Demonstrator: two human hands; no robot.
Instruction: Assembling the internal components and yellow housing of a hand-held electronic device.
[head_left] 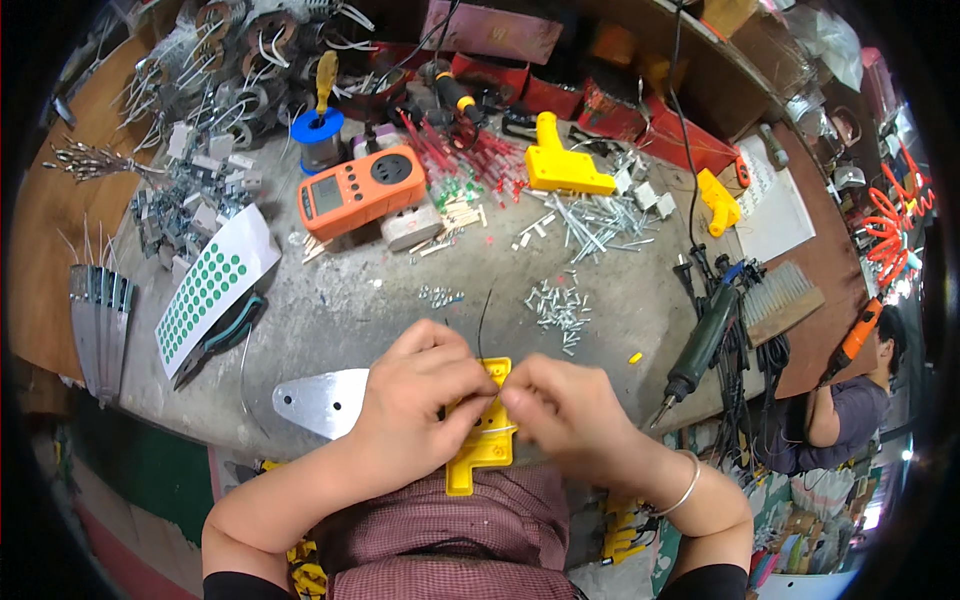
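A yellow plastic casing half, hollow side up, lies at the bench's front edge above my lap. My left hand is closed over its left side, thumb and fingertips pinched together. From the right, my right hand meets it with fingers also pinched; whatever small thing they hold is hidden. A thin dark wire rises beyond the casing, and a short white wire crosses it. Left of my left hand lies a silver metal plate with holes, its right end covered by the hand.
Small screws lie scattered ahead. Beyond stand an orange meter and a yellow gun-shaped casing. A dark electric screwdriver lies right; pliers and a green-dot sticker sheet lie left. Another person sits at far right.
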